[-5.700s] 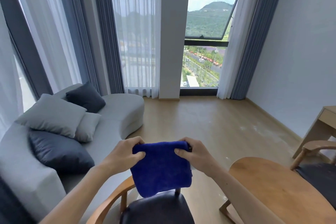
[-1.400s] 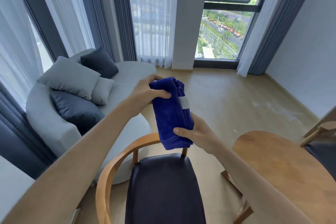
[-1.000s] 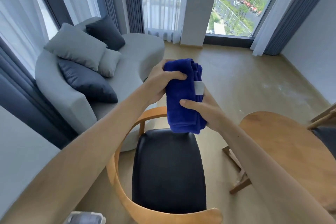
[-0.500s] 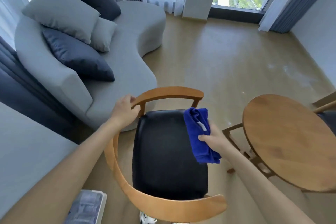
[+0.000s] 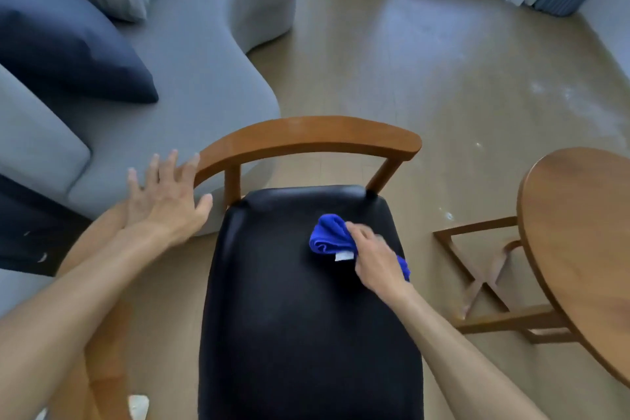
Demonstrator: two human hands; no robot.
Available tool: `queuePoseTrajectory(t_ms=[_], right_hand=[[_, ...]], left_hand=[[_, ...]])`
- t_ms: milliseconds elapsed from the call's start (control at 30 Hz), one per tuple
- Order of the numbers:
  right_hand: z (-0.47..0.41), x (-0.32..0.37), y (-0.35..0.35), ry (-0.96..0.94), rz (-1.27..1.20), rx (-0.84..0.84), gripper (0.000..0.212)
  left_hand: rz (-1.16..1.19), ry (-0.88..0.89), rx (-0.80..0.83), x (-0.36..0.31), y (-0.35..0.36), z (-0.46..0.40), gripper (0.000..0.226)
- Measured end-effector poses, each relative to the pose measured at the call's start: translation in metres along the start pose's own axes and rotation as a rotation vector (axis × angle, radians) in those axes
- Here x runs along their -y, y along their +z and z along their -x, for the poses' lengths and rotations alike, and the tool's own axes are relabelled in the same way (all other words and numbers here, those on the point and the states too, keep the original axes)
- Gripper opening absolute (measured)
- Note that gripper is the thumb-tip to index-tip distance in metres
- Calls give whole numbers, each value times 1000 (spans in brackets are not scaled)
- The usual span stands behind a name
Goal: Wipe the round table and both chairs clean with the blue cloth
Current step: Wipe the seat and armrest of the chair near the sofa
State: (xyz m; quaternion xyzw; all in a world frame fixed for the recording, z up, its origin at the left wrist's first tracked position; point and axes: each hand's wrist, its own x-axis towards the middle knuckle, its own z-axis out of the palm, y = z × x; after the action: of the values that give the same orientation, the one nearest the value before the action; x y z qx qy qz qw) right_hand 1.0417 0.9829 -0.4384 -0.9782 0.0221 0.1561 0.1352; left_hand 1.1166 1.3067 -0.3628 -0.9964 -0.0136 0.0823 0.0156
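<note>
I look down on a chair (image 5: 306,300) with a black padded seat and a curved wooden back rail. My right hand (image 5: 376,261) grips the blue cloth (image 5: 327,235), fingers curled round its bunched folds, and presses it onto the seat near the back right corner. A white tag pokes out under my thumb. My left hand (image 5: 167,201) hangs spread and slack in the air just beside the left end of the rail, fingers straight, holding nothing.

The round table (image 5: 579,249) stands to the right, its edge near the seat's right edge, with its crossed wooden base showing beneath. A grey sofa (image 5: 204,44) with cushions lies to the left, beyond the chair.

What could go wrong, as I judge it: the cloth is wadded, so only a small patch meets the seat and I may leave streaks or miss the corners. With my left hand off the rail, a firm wipe could push the chair along the smooth floor. A wide stroke to the right could carry my knuckles into the table edge.
</note>
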Motion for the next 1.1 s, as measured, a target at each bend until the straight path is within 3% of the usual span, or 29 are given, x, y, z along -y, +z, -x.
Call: queuePoseTrajectory(t_ms=[167, 267, 400, 467, 533, 667, 800, 900, 1000, 1100], right_hand=[[-50, -14, 50, 57, 224, -151, 76], [11, -3, 82, -100, 247, -176, 52], [127, -11, 108, -336, 191, -44, 49], [132, -21, 96, -445, 196, -32, 55], [92, -18, 72, -498, 105, -129, 51], [-59, 28, 23, -327, 24, -221, 67], [-140, 110, 42, -40, 139, -191, 51], [-69, 137, 98, -157, 310, -79, 34], [66, 124, 146, -386, 161, 21, 29], [110, 97, 130, -589, 84, 160, 17]], left_hand=[[-142, 44, -38, -9, 27, -36, 76], [-153, 71, -100, -12, 27, -36, 79], [4, 37, 21, -15, 15, -49, 77], [28, 49, 29, -18, 11, -52, 76], [13, 59, 16, -19, 9, -50, 76], [-14, 57, -16, -18, 12, -50, 77], [-53, 47, -23, -19, 17, -49, 81], [-57, 48, -8, -19, 16, -51, 83], [-52, 51, -6, -19, 13, -50, 84], [-48, 55, -13, -20, 14, -49, 83]])
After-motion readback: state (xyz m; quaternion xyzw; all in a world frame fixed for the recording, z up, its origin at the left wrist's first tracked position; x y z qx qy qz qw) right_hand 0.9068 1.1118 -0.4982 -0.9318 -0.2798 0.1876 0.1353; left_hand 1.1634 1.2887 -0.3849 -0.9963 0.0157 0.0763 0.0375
